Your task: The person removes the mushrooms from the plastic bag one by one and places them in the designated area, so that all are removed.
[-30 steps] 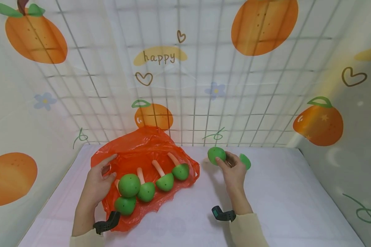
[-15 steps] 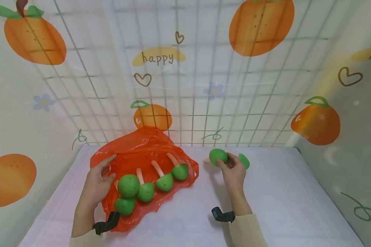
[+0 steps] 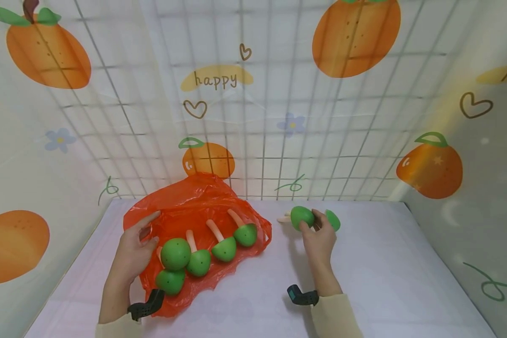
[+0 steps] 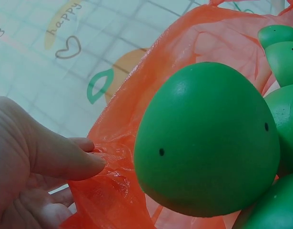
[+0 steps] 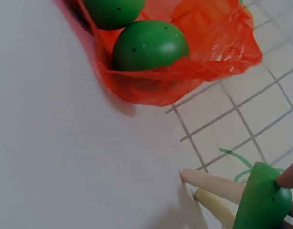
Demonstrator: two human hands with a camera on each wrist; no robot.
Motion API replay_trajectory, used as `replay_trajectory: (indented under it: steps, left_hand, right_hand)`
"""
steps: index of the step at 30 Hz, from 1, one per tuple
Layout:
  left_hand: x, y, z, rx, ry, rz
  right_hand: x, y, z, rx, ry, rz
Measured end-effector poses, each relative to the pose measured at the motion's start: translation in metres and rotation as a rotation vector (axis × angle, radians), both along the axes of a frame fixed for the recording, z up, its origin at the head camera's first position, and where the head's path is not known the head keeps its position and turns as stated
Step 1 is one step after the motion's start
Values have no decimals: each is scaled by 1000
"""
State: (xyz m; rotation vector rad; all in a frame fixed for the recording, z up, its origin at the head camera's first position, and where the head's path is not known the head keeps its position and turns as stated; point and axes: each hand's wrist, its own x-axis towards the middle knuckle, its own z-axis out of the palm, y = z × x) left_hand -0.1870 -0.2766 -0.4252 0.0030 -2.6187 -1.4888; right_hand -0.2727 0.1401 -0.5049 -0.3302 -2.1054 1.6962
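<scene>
In the head view, my left hand (image 3: pixel 131 253) pinches the left edge of a thin red plastic bag (image 3: pixel 181 192), thumb in front and fingers behind. Several toy mushrooms with green, black-dotted caps and pale stems lie in the bag; one cap (image 4: pixel 208 143) fills much of the left wrist view. My right hand (image 3: pixel 321 239) holds another toy mushroom (image 3: pixel 302 218) by its green cap, right of the bag, its stem pointing left. Partly hidden behind the right fingers is a further green cap (image 3: pixel 333 220). Two pale stems (image 5: pixel 213 183) show side by side in the right wrist view.
A white-covered table (image 3: pixel 388 272) extends in front and to the right. Behind it rises a fabric backdrop (image 3: pixel 257 103) printed with a grid, oranges and "happy". Patterned side walls (image 3: pixel 17 173) stand left and right.
The right hand has tilted the toy mushroom and shifted its cap slightly right and down, so its stem now shows on the left. My left hand and the bag have stayed put.
</scene>
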Motion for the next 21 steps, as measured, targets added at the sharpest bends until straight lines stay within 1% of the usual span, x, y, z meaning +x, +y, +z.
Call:
replay_trajectory:
  steps: [6,12,18,21]
  left_hand:
    - [0,0,0,7,3,-5]
    - [-1,-1,-1,-3,-9,8]
    - [-1,-2,-1,4,-12,7]
    - [-1,-2,0,11,-12,6]
  right_hand:
    - [1,0,-1,58,4,-48]
    - [1,0,-6,129,-21,-53]
    - [-2,1,-10,209,7,-74]
    - [-2,1,-10,227,14,-86]
